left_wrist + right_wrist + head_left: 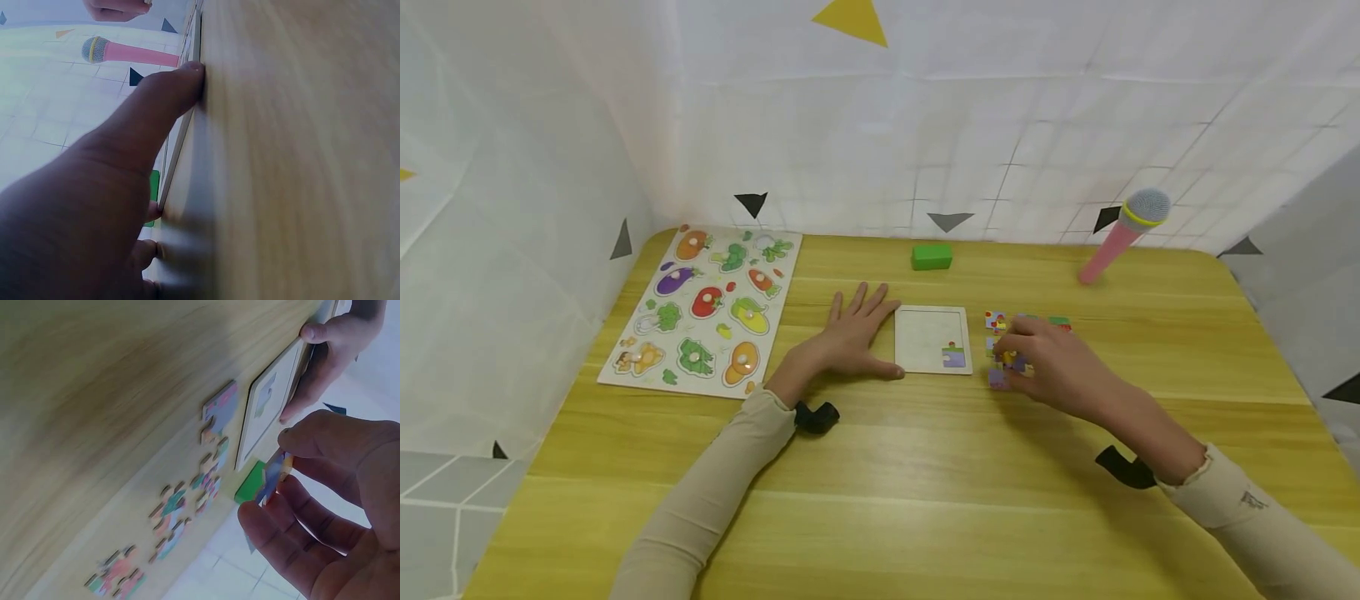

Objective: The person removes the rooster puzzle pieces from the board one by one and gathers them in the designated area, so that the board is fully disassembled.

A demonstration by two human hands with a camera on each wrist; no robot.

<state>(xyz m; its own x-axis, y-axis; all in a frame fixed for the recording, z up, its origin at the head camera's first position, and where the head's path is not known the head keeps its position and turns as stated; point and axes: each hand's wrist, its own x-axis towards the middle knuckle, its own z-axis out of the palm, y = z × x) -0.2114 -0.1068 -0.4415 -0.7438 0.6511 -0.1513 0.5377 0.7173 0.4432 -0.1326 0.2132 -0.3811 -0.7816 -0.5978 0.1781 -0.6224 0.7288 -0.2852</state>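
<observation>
My left hand (850,337) lies with fingers spread on the table, its thumb and fingertips at the left edge of a small square puzzle tray (921,337). One lavender-and-green puzzle piece (954,358) sits in the tray's lower right corner. To the tray's right, my right hand (1060,367) pinches another jigsaw piece (272,475) between thumb and fingers, raised over the table. Beneath and around that hand lie several loose pieces, including a lavender one (221,405) and a cluster farther off (169,515); the right hand partly hides them in the head view.
A vegetable peg puzzle board (730,325) lies on the left of the wooden table (880,483). Behind the tray is a green block (932,257). A pink toy microphone (1112,246) stands at the back right, before the white sheet (850,150).
</observation>
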